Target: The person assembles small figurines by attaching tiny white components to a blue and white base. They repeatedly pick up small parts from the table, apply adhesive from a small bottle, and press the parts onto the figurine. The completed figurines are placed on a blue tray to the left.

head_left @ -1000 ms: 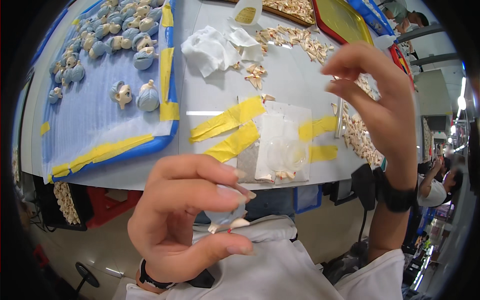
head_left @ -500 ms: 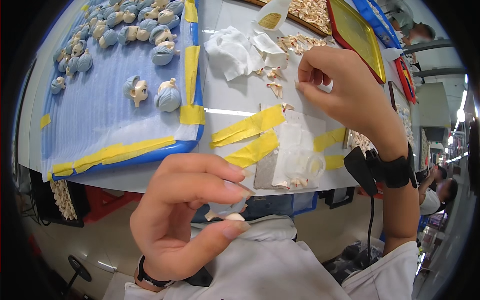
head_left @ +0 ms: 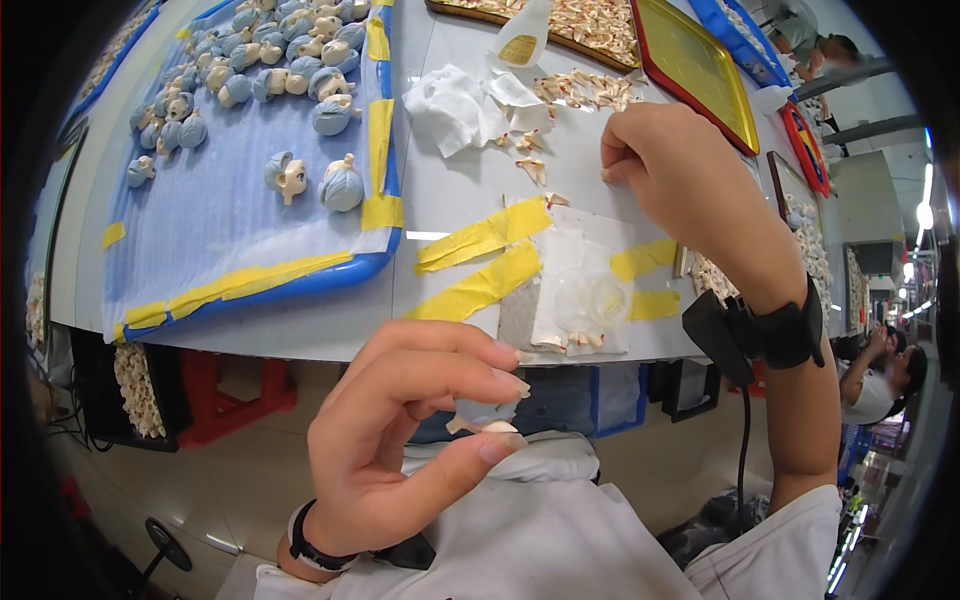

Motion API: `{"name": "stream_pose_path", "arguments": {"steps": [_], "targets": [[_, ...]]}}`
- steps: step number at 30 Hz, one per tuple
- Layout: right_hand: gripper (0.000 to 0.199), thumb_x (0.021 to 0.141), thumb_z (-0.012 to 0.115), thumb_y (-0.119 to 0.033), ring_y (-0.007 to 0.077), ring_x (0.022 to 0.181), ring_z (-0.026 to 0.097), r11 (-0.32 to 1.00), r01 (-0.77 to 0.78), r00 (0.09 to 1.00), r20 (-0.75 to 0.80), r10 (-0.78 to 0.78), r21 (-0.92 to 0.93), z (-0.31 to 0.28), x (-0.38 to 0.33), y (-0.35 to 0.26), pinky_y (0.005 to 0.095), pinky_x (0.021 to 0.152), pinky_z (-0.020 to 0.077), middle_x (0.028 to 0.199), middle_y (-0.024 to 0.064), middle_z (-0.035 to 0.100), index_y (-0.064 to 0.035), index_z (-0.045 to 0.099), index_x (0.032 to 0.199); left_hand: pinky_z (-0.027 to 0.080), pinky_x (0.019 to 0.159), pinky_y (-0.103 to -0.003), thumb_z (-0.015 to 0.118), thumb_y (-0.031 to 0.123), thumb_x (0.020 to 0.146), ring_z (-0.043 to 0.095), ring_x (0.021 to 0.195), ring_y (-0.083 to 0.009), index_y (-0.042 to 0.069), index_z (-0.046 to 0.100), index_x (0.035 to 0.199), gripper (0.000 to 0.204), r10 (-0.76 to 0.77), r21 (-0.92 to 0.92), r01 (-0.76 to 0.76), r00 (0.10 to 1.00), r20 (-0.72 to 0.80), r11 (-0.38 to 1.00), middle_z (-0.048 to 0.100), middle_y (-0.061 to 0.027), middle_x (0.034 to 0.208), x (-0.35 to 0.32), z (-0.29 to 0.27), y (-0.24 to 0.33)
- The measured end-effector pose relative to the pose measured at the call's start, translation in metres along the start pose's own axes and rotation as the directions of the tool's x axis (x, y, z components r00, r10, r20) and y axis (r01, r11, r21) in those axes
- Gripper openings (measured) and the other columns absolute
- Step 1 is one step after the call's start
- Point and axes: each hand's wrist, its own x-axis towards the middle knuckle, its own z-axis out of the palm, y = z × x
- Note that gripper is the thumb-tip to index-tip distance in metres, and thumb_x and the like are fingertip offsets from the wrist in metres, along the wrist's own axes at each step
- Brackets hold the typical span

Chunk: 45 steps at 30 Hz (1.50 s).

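Observation:
My left hand (head_left: 410,440) is raised in front of my chest and pinches a small pale doll part (head_left: 490,424) between thumb and fingertips. My right hand (head_left: 685,185) reaches out over the white table (head_left: 460,260) with its fingers curled near a scatter of small cream-coloured parts (head_left: 575,90); whether it holds one I cannot tell. Below the right hand lies a clear plastic sheet (head_left: 580,295) fixed to the table with yellow tape strips (head_left: 485,260). A black band with a cable sits on my right wrist (head_left: 765,335).
A blue tray (head_left: 300,275) on the left holds several small doll heads with blue hair. White tissues (head_left: 455,105) and a small bottle (head_left: 525,35) lie at the back. A yellow tray with a red rim (head_left: 700,70) stands back right. Another person (head_left: 885,375) sits far right.
My right hand has come down from mid-air and moved forward onto the table near the loose parts. My left hand keeps its pinch and has barely shifted.

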Motion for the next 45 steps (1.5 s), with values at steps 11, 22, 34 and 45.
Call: {"name": "stream_pose_path", "arguments": {"steps": [11,22,34,45], "targets": [[0.011,0.07,0.054,-0.001,0.0216,0.061,0.055,0.945,-0.175,0.981,-0.033,0.191,0.275,-0.035,-0.047,-0.006,0.031,0.06,0.0436,0.063,0.0118,0.053,0.0014,0.056,0.08,0.044,0.067,-0.02,0.066,-0.003,0.073,0.054,0.095,-0.0162,-0.002,0.057,0.102,0.03,-0.024,0.053,0.024,1.0,0.006,0.998,0.053,-0.0146,0.106,-0.009,-0.001,0.001],[0.012,0.076,0.058,0.009,0.0137,0.079,0.057,0.686,-0.226,0.918,-0.084,0.387,0.691,-0.05,-0.094,-0.045,0.0245,0.075,0.0458,0.086,0.0101,0.058,0.0054,0.055,0.087,0.05,0.073,-0.032,0.07,0.003,0.069,0.058,0.087,-0.0253,-0.004,0.05,0.1,0.038,-0.037,-0.038,0.034,0.996,-0.082,0.999,0.05,-0.0162,0.098,-0.004,0.01,-0.007],[0.015,0.064,0.061,0.011,0.0178,0.079,0.051,0.912,0.011,0.964,-0.245,0.099,0.41,-0.018,-0.078,-0.061,0.0265,0.072,0.0387,0.083,0.0095,0.054,0.0015,0.058,0.076,0.048,0.077,-0.035,0.079,0.017,0.066,0.058,0.087,-0.0261,-0.002,0.057,0.094,0.041,-0.043,-0.04,0.041,0.998,-0.051,0.998,0.052,-0.0174,0.099,-0.007,0.012,-0.014],[0.014,0.064,0.06,0.011,0.0184,0.079,0.049,0.853,-0.04,0.96,-0.218,0.178,0.52,-0.01,-0.079,-0.062,0.0267,0.074,0.0373,0.083,0.01,0.053,0.0018,0.057,0.074,0.052,0.072,-0.034,0.075,0.013,0.07,0.061,0.082,-0.0282,0.0,0.057,0.094,0.034,0.005,-0.041,-0.004,1.0,0.016,0.999,0.049,-0.0202,0.105,-0.001,0.004,-0.02]]}}
